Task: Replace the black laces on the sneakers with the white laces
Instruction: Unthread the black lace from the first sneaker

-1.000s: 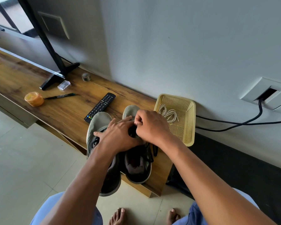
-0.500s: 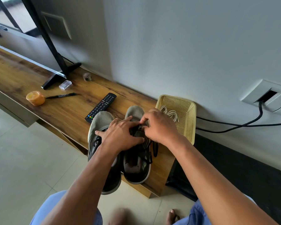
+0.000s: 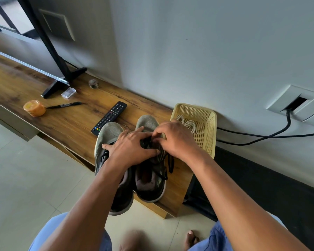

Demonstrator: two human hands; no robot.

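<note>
Wood-grain desk (image 3: 65, 122) runs along a pale wall, and at its right end two grey sneakers (image 3: 109, 134) stand side by side, toes toward the wall and heels hanging over the near edge. Since half a second ago both hands have kept to the right shoe and changed little: the left hand (image 3: 130, 150) lies across the tongues with fingers spread, its thumb laid over the black laces (image 3: 168, 164), while the right hand (image 3: 176, 138) has its grip curled, fingertips pinching the black lacing near the top eyelets. Loose black ends trail down the right side of that shoe onto the wood. Just right of the shoes, against the wall, sits a yellow mesh basket (image 3: 209, 132) holding the coiled white laces (image 3: 189, 125) (partly hidden by the right hand). Farther left lie a black remote (image 3: 110, 117), a black marker (image 3: 64, 105), an orange tub (image 3: 34, 108) and a small clear box (image 3: 68, 92) by the TV stand foot (image 3: 53, 87)
</note>
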